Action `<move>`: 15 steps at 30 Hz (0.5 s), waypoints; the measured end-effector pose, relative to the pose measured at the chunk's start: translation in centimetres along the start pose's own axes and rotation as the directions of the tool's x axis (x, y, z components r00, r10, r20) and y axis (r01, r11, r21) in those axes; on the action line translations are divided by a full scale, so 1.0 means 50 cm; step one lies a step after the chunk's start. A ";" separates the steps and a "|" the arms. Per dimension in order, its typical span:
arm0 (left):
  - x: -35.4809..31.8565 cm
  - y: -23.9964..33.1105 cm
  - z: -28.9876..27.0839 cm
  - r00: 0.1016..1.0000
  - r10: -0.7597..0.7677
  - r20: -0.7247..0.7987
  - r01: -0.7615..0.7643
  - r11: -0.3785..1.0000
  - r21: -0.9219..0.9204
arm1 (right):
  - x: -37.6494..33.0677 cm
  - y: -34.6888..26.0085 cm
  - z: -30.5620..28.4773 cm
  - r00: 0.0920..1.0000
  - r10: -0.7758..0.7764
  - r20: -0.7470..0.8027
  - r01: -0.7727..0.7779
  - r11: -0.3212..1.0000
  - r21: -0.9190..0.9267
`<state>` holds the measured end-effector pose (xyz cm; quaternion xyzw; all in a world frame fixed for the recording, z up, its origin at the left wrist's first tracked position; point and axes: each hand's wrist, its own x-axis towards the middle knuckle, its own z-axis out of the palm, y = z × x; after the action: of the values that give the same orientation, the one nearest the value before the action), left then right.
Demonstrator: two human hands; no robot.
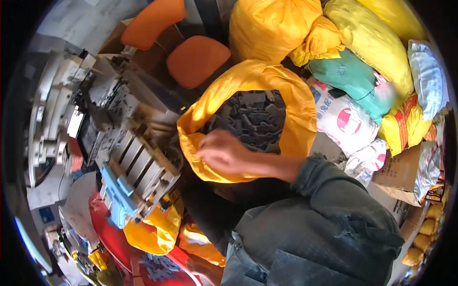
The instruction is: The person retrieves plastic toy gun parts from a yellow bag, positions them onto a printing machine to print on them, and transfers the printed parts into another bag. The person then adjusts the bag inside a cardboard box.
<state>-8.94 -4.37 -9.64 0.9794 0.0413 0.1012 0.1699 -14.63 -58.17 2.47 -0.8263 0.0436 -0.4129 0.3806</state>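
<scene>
My right hand (pixel 222 153), reaching in from the right in a rolled-up dark green sleeve, is over the near left rim of an open yellow sack (pixel 299 107). Its fingers are curled in and slightly blurred; whatever they may hold is hidden. Many small dark grey parts (pixel 255 119) lie inside the sack. Left of the hand is a machine block with pale metal bars (pixel 138 159), and a light blue piece (pixel 117 193) is on its near side. I do not see my left hand.
Full yellow sacks (pixel 274 28), a green sack (pixel 346 78) and a white sack (pixel 343 119) crowd the far right. An orange chair (pixel 198 61) stands behind. At the lower left, bare arms, apparently another person's, are by a red basin (pixel 102 217) with grey pieces.
</scene>
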 end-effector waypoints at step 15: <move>0.036 0.101 -0.081 0.978 -0.169 0.119 0.187 0.968 -0.166 | -0.137 0.726 -0.143 0.677 0.736 0.009 -0.293 0.280 -0.914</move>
<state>-7.82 -7.58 -3.88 0.9567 0.1110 0.0376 0.2663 -15.43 -85.42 -23.47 -0.9018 0.4308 0.0158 0.0292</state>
